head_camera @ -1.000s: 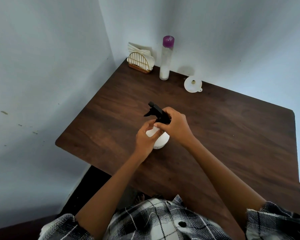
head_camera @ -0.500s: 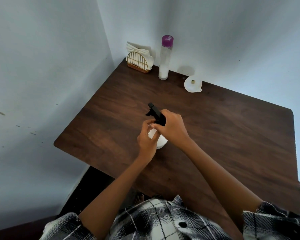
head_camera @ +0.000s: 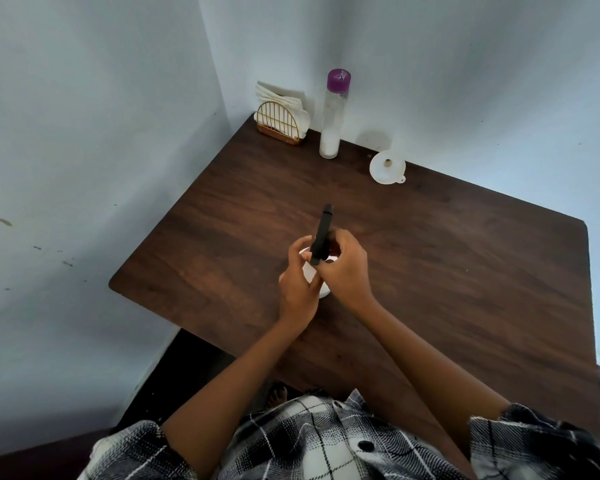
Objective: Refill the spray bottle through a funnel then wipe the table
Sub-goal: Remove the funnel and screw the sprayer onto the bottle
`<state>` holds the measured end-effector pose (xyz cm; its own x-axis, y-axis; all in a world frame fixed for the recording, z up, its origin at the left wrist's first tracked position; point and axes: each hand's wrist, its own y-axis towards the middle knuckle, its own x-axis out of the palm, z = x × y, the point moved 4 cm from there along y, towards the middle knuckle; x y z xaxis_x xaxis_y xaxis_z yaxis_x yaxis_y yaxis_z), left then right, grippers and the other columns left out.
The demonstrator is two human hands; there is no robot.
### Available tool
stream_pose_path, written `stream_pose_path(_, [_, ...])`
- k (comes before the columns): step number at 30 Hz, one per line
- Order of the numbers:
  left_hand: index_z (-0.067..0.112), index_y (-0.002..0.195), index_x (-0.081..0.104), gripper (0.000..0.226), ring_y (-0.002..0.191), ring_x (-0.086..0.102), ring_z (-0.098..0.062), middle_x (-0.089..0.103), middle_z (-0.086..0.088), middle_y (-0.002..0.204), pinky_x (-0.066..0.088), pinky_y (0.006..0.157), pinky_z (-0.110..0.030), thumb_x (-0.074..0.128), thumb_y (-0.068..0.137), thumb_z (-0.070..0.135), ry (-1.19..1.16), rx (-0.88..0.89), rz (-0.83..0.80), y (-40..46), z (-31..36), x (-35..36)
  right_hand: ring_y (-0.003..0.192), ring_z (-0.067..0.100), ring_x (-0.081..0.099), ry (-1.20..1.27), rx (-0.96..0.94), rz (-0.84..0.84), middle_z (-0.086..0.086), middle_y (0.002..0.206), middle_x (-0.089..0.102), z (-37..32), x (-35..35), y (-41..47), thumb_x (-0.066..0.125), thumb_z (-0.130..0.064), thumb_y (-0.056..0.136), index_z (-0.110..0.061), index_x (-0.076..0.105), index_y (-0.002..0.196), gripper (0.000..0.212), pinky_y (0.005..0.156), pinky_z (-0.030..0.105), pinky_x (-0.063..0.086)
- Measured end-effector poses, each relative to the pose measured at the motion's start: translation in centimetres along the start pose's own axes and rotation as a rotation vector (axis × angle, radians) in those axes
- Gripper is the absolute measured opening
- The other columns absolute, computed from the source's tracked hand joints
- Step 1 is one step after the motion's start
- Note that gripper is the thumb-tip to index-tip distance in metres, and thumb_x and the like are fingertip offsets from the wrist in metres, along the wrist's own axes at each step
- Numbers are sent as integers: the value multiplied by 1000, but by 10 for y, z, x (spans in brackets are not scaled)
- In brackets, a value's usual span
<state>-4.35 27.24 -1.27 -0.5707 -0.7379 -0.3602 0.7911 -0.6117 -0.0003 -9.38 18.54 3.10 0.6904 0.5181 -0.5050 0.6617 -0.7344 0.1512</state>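
Note:
A white spray bottle (head_camera: pixel 309 273) stands mid-table, mostly hidden by my hands. My left hand (head_camera: pixel 297 289) wraps around its body. My right hand (head_camera: pixel 343 268) grips the black trigger head (head_camera: pixel 321 233) at its collar, with the nozzle pointing away from me. A white funnel (head_camera: pixel 386 167) lies at the back of the dark wooden table (head_camera: pixel 465 271). A tall clear bottle with a purple cap (head_camera: pixel 333 116) stands near the corner, white at its bottom.
A gold wire napkin holder with white napkins (head_camera: pixel 280 119) sits in the far left corner. Pale walls close the table's left and back sides. The table's near edge lies just ahead of my plaid shirt.
The black trigger head has turned clockwise: its nozzle pointed left before and now points away from me. Both hands stayed on the bottle.

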Motion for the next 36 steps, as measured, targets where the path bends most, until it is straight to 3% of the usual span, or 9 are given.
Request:
stream_pose_path(2, [40, 118, 36, 45, 90, 54, 14, 54, 26, 101, 43, 76, -2, 61, 89, 17, 9, -6, 12, 2, -1, -1, 76, 12, 56, -34, 6, 31, 1, 86, 58, 3, 3, 1, 80, -25, 70, -8, 60, 85, 30, 67, 28, 51])
stream_pose_path(5, [34, 115, 42, 32, 94, 62, -2, 61, 16, 104, 53, 80, -22, 60, 91, 23, -2, -16, 19, 5, -7, 0, 78, 11, 54, -22, 24, 15, 1, 89, 54, 4, 5, 4, 80, -24, 70, -8, 61, 87, 30, 67, 23, 49])
stream_pose_path(9, [23, 122, 46, 32, 98, 59, 0, 57, 24, 103, 49, 81, -16, 58, 92, 21, 6, 2, 10, 3, -10, 3, 93, 15, 60, 16, -16, -121, 5, 104, 60, 9, 1, 0, 74, -11, 75, -8, 63, 105, 31, 80, 25, 52])
stream_pose_path(13, [22, 126, 46, 36, 105, 62, -15, 61, 4, 116, 53, 88, -32, 56, 92, 27, 47, 7, 38, 4, -9, 5, 96, 14, 63, 39, 28, -87, 5, 104, 66, 15, -2, -2, 71, -5, 77, -6, 65, 106, 30, 86, 31, 54])
stream_pose_path(18, [19, 127, 43, 38, 92, 58, -2, 54, 19, 105, 53, 81, -23, 57, 92, 25, 88, 69, 36, 4, -4, 1, 82, 6, 61, 101, 120, -4, -2, 91, 65, 13, 3, 1, 81, -19, 70, -12, 59, 93, 32, 72, 13, 49])
stream_pose_path(22, [20, 125, 44, 37, 96, 66, -16, 66, -2, 110, 57, 82, -38, 53, 92, 34, 96, 59, 4, 6, -9, 0, 86, 11, 61, 126, 102, -58, 0, 93, 63, 13, 1, -1, 77, -18, 75, -16, 54, 94, 30, 76, 22, 51])
stream_pose_path(28, [16, 126, 45, 40, 96, 65, -18, 66, -5, 110, 57, 80, -36, 51, 93, 39, 109, 84, 53, 4, -12, 1, 104, 12, 62, 176, 135, -160, 0, 111, 67, 20, -2, -7, 70, -15, 82, -15, 60, 116, 35, 92, 35, 52])
stream_pose_path(33, [14, 127, 43, 38, 98, 63, -15, 63, -2, 111, 53, 82, -29, 53, 94, 29, 141, 79, 22, 4, -13, 4, 83, 1, 60, 153, 188, 35, -13, 88, 62, 11, 2, -8, 80, -20, 72, -15, 55, 96, 35, 73, 12, 49])
stream_pose_path(36, [14, 124, 44, 34, 97, 64, -16, 64, -2, 110, 55, 81, -30, 54, 93, 26, 177, 90, 9, 6, -13, 1, 84, 0, 59, 161, 169, 39, -15, 88, 59, 10, 2, -13, 80, -23, 73, -17, 51, 96, 37, 74, 13, 48])
